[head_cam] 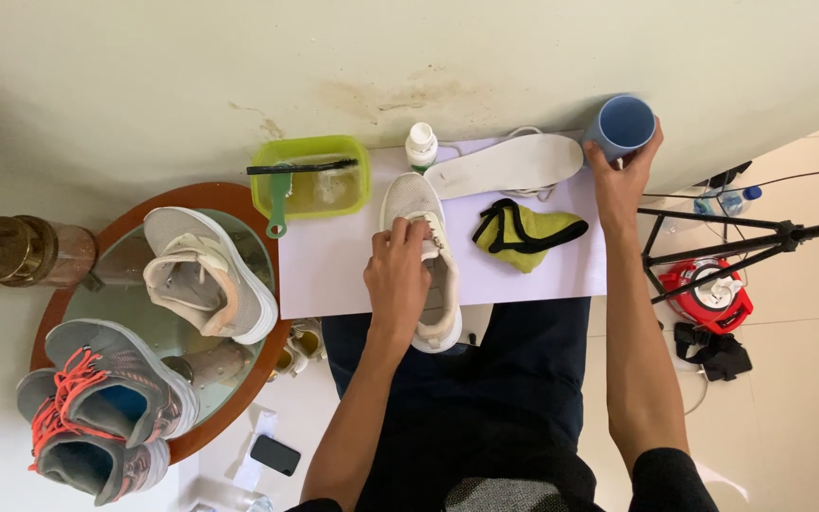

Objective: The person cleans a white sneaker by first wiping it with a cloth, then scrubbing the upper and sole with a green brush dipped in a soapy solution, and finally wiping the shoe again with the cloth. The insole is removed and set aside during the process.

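Room: pale wall ahead, cream floor tiles, person seated, head view looks down over dark trousers.
Surface: white board (334,275) across the lap, far edge against the wall.
Left hand (397,277): wrapped over the tongue and collar of a white sneaker (414,204), fingers curled shut on it, toe pointing at the wall.
Sneaker position: middle of the board, heel hanging over the near edge.
Right hand (621,180): closed round a blue cup (623,125) at the board's far right corner, cup mouth tipped toward the camera; contents cannot be told.
Near the sneaker: white insole (509,163) lying flat by the wall, small white bottle (420,145) just left of it, yellow-green cloth with black trim (526,233) just right of the sneaker.
Far left of board: green tub (311,177) of cloudy liquid, green-handled brush (282,185) resting across its rim.
Left side: round glass-top table (239,204) holding the second white sneaker (206,273) and a grey pair with orange laces (97,408).
Floor: black phone (275,454); black tripod (741,237) and red device (708,294) on the right.
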